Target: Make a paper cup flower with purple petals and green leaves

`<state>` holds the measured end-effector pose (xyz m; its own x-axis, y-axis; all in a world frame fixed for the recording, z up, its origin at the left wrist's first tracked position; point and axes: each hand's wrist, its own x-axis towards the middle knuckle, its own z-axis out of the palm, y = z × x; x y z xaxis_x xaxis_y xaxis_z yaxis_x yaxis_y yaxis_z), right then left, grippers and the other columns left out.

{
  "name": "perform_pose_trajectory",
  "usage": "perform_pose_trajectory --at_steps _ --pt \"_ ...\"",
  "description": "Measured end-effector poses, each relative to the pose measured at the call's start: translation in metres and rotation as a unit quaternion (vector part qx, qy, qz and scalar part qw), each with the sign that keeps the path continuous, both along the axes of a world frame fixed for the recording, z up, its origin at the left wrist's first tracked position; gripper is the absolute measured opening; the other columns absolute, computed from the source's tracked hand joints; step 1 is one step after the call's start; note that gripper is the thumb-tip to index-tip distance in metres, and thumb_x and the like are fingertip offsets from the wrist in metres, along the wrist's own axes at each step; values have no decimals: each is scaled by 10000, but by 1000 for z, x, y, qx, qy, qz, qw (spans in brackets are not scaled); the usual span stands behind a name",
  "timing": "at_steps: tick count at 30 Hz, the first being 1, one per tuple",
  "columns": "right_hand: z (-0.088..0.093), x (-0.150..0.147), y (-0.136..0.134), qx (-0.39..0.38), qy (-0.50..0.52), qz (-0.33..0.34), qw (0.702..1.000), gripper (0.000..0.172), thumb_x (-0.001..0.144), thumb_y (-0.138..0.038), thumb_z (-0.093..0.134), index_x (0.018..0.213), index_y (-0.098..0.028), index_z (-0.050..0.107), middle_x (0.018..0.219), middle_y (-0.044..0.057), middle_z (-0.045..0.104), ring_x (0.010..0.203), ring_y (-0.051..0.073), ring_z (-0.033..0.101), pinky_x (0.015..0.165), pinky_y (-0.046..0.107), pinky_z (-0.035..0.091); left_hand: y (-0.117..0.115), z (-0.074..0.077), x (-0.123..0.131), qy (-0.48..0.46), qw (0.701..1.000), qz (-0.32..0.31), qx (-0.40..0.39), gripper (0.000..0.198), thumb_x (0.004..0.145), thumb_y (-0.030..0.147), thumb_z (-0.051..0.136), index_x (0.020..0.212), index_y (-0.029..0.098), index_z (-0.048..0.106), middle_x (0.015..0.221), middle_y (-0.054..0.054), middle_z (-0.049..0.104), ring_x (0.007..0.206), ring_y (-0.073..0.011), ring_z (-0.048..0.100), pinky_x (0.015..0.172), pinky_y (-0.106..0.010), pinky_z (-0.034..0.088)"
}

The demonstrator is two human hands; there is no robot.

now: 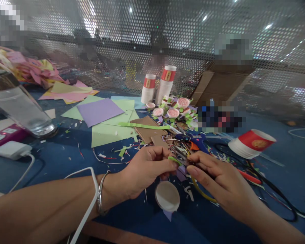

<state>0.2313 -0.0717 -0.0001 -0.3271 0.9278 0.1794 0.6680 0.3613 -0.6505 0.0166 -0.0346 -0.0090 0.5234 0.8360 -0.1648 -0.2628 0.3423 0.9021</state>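
My left hand (152, 166) pinches a small green paper strip (175, 160) between thumb and fingers. Close beside it, my right hand (216, 179) is closed on a grey metal tool with a narrow blade (181, 156), its tip at the green strip. Fingers cover most of this tool, so its kind is unclear. Just below the hands lies a round white paper disc (167, 196) with a purple paper tip (167, 215) under its lower edge. A yellow curved piece (203, 191) shows under my right hand; I cannot tell whether it belongs to the tool.
Paper scraps litter the blue table around a blue glue gun (193, 138) and cardboard (148, 128). Decorated discs (173, 113) lie before stacked cups (165, 84). A red-and-white cup (252, 144) lies tilted at right. Purple paper (100, 112) and a water bottle (20, 105) are left.
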Motion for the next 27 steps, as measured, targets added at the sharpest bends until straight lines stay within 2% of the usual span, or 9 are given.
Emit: perform_pose_trajectory --at_steps 6,27 --pt "1 -1 0 -18 -1 -3 1000 310 1061 -506 490 957 -238 608 670 -44 563 600 141 509 574 262 402 -1 1 1 -6 1000 20 6 165 719 209 788 710 138 639 630 33 630 572 -58 531 573 -204 411" --pt "2 -3 -1 -21 -15 8 1000 328 1068 -516 470 965 -241 617 635 -51 540 571 137 507 551 264 386 1 2 3 -3 1000 18 0 131 698 167 785 700 135 658 627 34 651 562 -49 547 555 -179 403"
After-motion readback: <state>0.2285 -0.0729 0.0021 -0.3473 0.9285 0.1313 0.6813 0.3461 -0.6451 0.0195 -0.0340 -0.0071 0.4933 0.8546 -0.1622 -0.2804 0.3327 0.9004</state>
